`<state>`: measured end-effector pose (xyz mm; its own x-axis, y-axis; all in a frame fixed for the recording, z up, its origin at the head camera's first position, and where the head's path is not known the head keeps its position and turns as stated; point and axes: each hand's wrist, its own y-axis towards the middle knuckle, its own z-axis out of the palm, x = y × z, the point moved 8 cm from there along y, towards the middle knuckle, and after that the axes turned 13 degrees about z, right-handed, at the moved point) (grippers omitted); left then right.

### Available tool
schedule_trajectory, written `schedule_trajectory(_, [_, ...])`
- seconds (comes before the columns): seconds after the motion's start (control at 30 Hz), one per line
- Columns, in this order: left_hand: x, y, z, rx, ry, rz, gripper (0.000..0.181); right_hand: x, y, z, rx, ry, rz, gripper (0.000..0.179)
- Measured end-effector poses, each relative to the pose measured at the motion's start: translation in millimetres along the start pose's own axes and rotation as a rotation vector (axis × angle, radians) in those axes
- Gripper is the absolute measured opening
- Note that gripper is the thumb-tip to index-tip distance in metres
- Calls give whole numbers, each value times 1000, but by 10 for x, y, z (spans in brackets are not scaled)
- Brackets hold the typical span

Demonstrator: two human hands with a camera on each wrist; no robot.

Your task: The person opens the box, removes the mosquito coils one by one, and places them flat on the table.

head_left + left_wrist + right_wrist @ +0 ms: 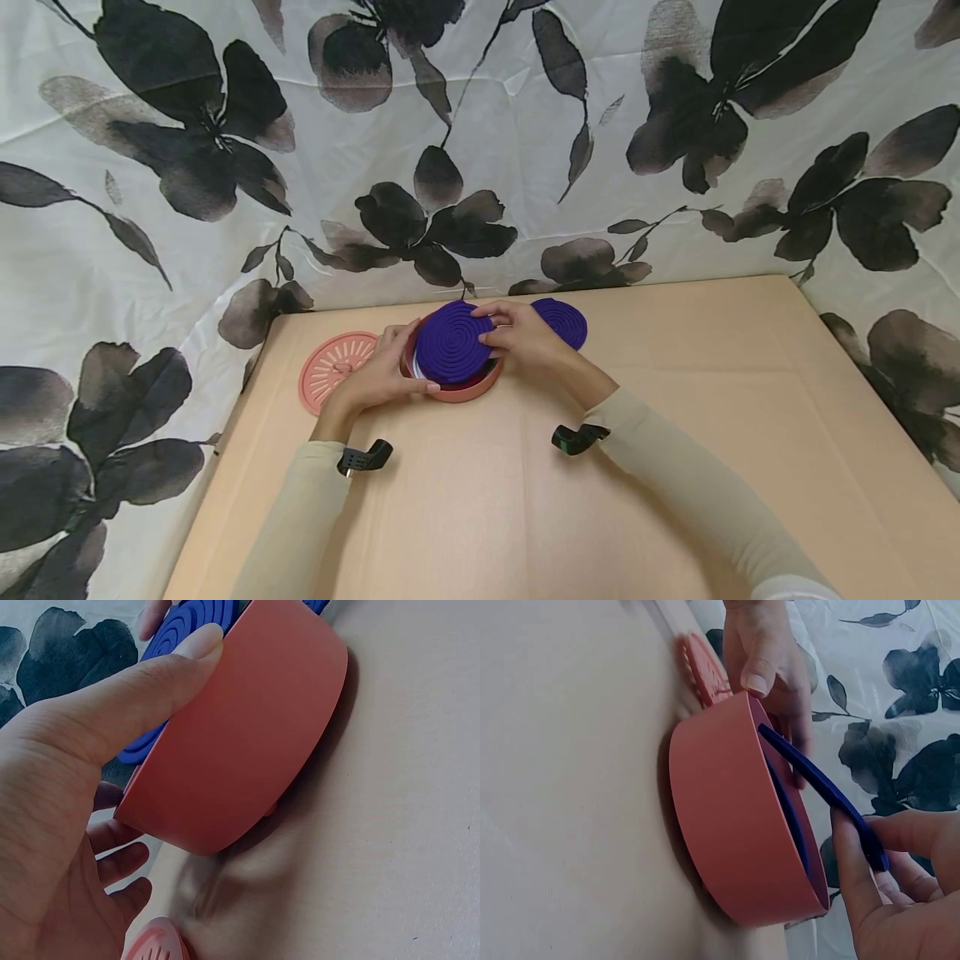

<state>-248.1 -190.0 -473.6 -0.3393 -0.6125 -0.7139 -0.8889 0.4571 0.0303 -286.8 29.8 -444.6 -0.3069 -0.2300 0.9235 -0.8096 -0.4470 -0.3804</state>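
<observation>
My right hand [528, 337] pinches a round blue coaster [453, 346] with spiral ridges by its right edge. The coaster is tilted over the open top of a round coral container [467, 393], its far edge inside the rim in the right wrist view. Within the container lies another blue disc [791, 814], partly hidden by the wall. My left hand [378, 371] holds the container's left side, its thumb [161, 679] over the rim and outer wall. A second blue spiral coaster [566, 322] lies on the table, partly behind my right hand.
A coral slotted lid [326, 372] lies on the table left of the container, partly behind my left hand. The wooden table [675, 433] meets a floral cloth [525, 125] along its back edge. Each wrist wears a dark strap-mounted device [365, 457].
</observation>
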Motion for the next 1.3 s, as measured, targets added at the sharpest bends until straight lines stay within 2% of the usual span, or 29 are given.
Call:
schedule_trajectory(0.33, [12,2,14,-8,-17,5,123,-39,-21,-136,-4,-22,-16,40])
schedule_trajectory(0.83, [-1,25,-1,-3,4,6,122,-62,-29,-279,38,27,-27,43])
schedule_trajectory(1.3, [26,12,-3,-5,-5,-3,122,-116,-25,-378,30,-10,-20,41])
